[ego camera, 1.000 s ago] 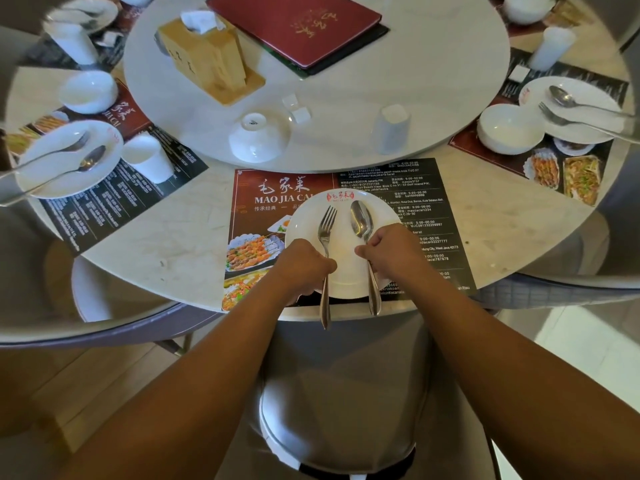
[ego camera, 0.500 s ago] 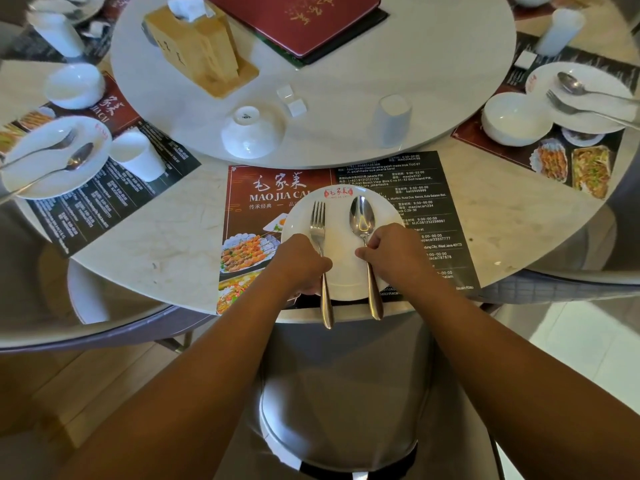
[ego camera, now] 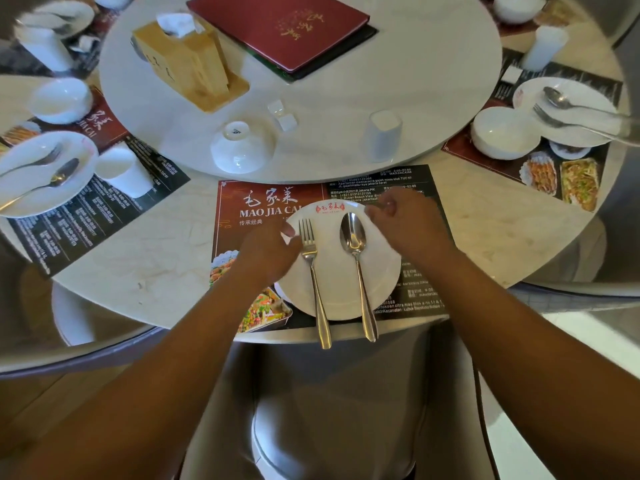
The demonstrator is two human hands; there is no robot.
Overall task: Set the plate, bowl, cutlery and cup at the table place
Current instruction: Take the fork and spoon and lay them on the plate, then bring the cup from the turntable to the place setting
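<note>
A white plate with a red logo lies on the printed placemat at the table's near edge. On it a fork and a spoon lie side by side, their handles overhanging the edge. My left hand is at the plate's left rim and my right hand over its upper right rim. Both have loosely curled fingers and hold nothing. A white bowl and a white cup stand upside down on the turntable just beyond.
The round marble turntable also carries a wooden tissue box, a red menu and two small white blocks. Set places with plate, bowl and cup lie at left and right. A grey chair stands below me.
Both hands have let go of the fork and spoon handles and moved forward along the plate's sides. The cutlery stays on the plate.
</note>
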